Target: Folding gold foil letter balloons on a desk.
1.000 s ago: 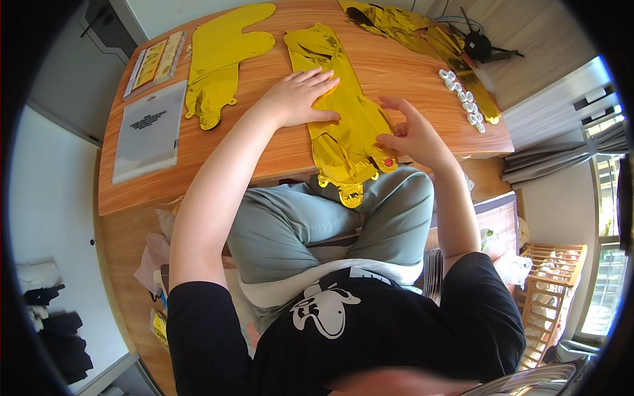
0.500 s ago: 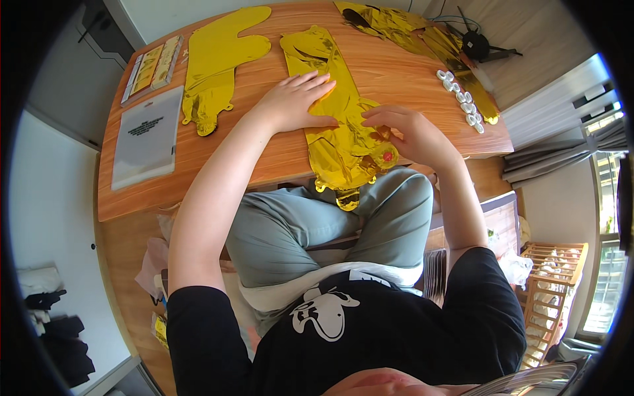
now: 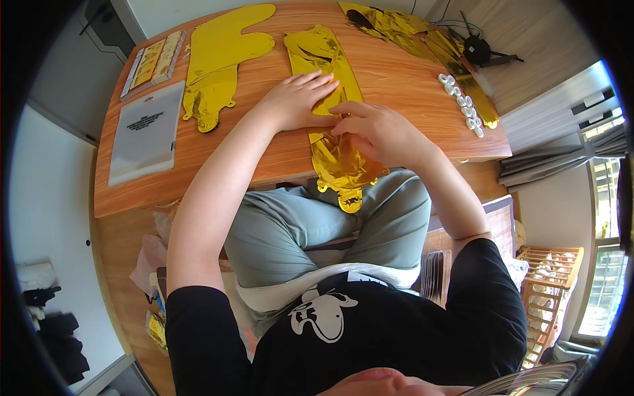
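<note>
A flat gold foil balloon (image 3: 325,63) lies lengthwise on the table in front of me. Its crinkled near end hangs over the table edge above my lap. My left hand (image 3: 298,102) rests palm down across its middle, fingers spread. Close beside it, my right hand (image 3: 383,135) lies over the crinkled part, loosely bent fingers apart and touching the foil near my left thumb. Much of that part is hidden under the right hand. To the left, a second flat gold foil balloon (image 3: 221,59) with rounded lobes is spread out.
On the wooden table (image 3: 264,158), a clear plastic sleeve (image 3: 145,135) and a flat box (image 3: 152,65) lie at left. Small white rolls (image 3: 467,105) line the right side. More gold foil (image 3: 396,28) and a black stand-like object (image 3: 477,49) are at the far right.
My right hand has moved left across the balloon, up to my left hand. The near end of the foil has been smoothed over and lies narrower. My left hand stays in place.
</note>
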A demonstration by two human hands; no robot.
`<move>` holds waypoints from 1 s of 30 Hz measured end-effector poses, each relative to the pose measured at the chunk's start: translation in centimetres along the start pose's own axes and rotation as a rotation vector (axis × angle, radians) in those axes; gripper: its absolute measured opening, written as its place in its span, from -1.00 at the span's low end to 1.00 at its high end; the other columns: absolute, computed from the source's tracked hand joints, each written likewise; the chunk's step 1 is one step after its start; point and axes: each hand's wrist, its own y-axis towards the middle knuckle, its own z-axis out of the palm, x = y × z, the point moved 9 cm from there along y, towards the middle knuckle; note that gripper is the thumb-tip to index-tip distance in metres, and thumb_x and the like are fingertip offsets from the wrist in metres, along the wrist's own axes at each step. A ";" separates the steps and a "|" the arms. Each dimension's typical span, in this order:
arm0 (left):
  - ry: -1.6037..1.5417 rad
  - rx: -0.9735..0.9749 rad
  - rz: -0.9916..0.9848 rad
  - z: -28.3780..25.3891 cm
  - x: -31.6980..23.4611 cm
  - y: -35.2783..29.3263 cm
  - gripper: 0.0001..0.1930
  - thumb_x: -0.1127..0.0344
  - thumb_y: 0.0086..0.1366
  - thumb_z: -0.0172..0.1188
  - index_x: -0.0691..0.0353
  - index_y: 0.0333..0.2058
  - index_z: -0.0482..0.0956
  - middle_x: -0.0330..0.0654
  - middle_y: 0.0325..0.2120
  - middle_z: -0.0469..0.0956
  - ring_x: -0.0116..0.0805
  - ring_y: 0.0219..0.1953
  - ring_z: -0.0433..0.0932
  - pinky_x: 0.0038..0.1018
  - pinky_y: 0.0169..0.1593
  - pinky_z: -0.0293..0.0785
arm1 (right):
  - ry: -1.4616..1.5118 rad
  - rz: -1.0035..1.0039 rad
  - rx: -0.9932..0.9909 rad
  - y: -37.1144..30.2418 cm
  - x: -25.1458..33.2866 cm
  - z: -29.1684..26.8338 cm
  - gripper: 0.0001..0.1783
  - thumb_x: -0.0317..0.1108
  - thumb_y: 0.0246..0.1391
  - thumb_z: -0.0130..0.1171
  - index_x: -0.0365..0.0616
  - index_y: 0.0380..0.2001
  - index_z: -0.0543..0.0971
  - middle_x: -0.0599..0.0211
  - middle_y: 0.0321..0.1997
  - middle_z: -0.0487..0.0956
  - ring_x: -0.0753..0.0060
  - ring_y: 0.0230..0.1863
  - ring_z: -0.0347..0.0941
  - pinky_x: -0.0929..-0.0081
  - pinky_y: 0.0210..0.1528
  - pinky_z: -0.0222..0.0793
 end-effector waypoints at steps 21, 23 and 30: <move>-0.145 0.060 -0.039 1.2 1.6 0.4 0.03 -0.64 0.31 -0.22 0.01 0.51 0.16 -0.18 0.54 0.10 -0.19 0.58 -0.02 -0.20 0.57 -0.08 | 0.070 0.086 -0.191 -2.4 -1.5 1.8 -0.67 -0.39 0.25 0.23 -0.07 0.07 0.67 0.25 0.12 0.62 0.15 0.15 0.51 0.19 0.23 0.29; -0.180 0.074 -0.037 1.1 1.7 0.5 0.01 -0.63 0.34 -0.24 0.01 0.51 0.16 -0.17 0.54 0.10 -0.19 0.58 -0.02 -0.21 0.57 -0.09 | 0.053 0.083 -0.155 -2.3 -1.6 1.9 -0.67 -0.39 0.25 0.22 -0.07 0.08 0.66 0.25 0.13 0.61 0.15 0.15 0.51 0.18 0.23 0.29; 0.023 0.078 -0.027 0.6 0.3 0.2 -0.06 -0.49 0.38 -0.03 -0.01 0.52 0.12 -0.17 0.55 0.07 -0.18 0.58 -0.02 -0.20 0.57 -0.07 | 0.264 0.167 -0.137 -1.8 -3.4 2.1 -0.73 -0.41 0.20 0.25 -0.09 -0.03 0.71 0.25 0.01 0.67 0.19 0.18 0.49 0.19 0.24 0.28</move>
